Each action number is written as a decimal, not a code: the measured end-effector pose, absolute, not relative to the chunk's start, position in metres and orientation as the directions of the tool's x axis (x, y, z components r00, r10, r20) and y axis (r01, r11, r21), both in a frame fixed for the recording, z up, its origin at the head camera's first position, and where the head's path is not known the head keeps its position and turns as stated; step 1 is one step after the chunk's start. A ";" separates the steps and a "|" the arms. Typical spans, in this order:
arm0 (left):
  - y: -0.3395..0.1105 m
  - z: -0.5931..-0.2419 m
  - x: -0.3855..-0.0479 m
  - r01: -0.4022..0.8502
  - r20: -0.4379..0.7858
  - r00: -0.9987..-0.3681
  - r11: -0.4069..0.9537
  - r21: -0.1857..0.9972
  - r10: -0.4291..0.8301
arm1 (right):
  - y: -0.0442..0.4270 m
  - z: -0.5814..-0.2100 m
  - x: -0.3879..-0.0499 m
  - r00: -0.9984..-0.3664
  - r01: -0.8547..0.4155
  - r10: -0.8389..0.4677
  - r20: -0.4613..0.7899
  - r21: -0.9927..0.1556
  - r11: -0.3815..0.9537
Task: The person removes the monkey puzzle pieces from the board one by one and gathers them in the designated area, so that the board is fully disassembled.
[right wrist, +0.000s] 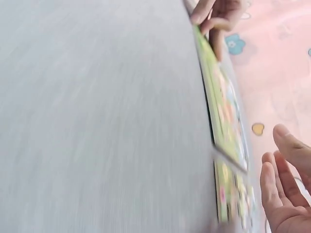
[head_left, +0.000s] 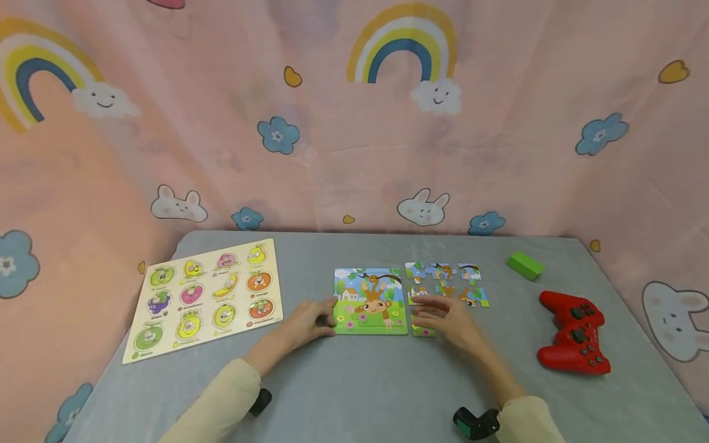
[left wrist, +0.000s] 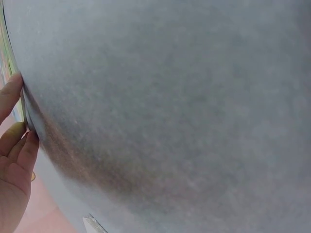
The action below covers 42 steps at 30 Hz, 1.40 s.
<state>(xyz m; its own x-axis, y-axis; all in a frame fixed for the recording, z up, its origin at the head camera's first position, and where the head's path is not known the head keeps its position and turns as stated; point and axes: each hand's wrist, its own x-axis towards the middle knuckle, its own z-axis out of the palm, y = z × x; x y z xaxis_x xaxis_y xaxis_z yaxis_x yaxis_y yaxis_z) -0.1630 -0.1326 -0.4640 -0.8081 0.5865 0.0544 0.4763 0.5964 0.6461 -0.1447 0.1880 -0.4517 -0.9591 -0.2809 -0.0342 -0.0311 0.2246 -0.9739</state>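
Note:
A square monkey jigsaw puzzle [head_left: 370,307], its picture filled in, lies flat on the grey table. My left hand [head_left: 307,323] rests at its left edge; thumb and fingers touch that edge a little apart from each other, as the left wrist view also shows. Just right of the puzzle my right hand [head_left: 447,319] hovers over loose jigsaw pieces [head_left: 443,271], partly covering some. Its thumb and fingers are spread with nothing visible between them in the right wrist view, where the puzzle [right wrist: 221,104] looks blurred and tilted by the angle.
A cream fruit board [head_left: 208,298] with several fruit pictures lies at the left. A green block [head_left: 525,265] and a red game controller [head_left: 576,332] sit at the right. Behind the table [head_left: 360,387] hangs a pink printed curtain [head_left: 327,178].

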 end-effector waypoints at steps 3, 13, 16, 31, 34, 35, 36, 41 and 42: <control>-0.132 -0.463 -0.163 0.464 0.043 -0.811 0.596 0.656 0.584 | 0.172 -0.456 -0.151 -0.955 -0.001 -0.293 -0.052 -0.984 0.176; -0.132 -0.462 -0.165 0.449 0.024 -0.816 0.608 0.655 0.577 | 0.133 -0.469 -0.171 -0.935 0.083 -0.343 -0.091 -0.996 0.040; -0.132 -0.462 -0.165 0.452 0.025 -0.814 0.606 0.654 0.581 | 0.131 -0.472 -0.172 -0.928 0.072 -0.358 -0.100 -0.993 0.090; -0.132 -0.463 -0.162 0.456 0.033 -0.814 0.603 0.654 0.580 | 0.126 -0.478 -0.167 -0.911 -0.199 -0.411 0.014 -0.891 0.409; -0.131 -0.463 -0.162 0.453 0.031 -0.815 0.603 0.657 0.579 | 0.124 -0.477 -0.167 -0.914 -0.221 -0.405 0.030 -0.874 0.434; -0.131 -0.463 -0.161 0.453 0.030 -0.815 0.602 0.658 0.579 | 0.124 -0.476 -0.166 -0.916 -0.226 -0.400 0.034 -0.867 0.443; -0.131 -0.463 -0.161 0.454 0.032 -0.814 0.601 0.658 0.580 | 0.123 -0.476 -0.166 -0.917 -0.232 -0.397 0.038 -0.860 0.454; -0.132 -0.464 -0.161 0.455 0.039 -0.813 0.593 0.665 0.580 | 0.118 -0.472 -0.164 -0.921 -0.274 -0.384 0.060 -0.801 0.533; -0.132 -0.465 -0.161 0.456 0.039 -0.813 0.593 0.663 0.581 | 0.117 -0.472 -0.164 -0.919 -0.293 -0.387 0.071 -0.780 0.553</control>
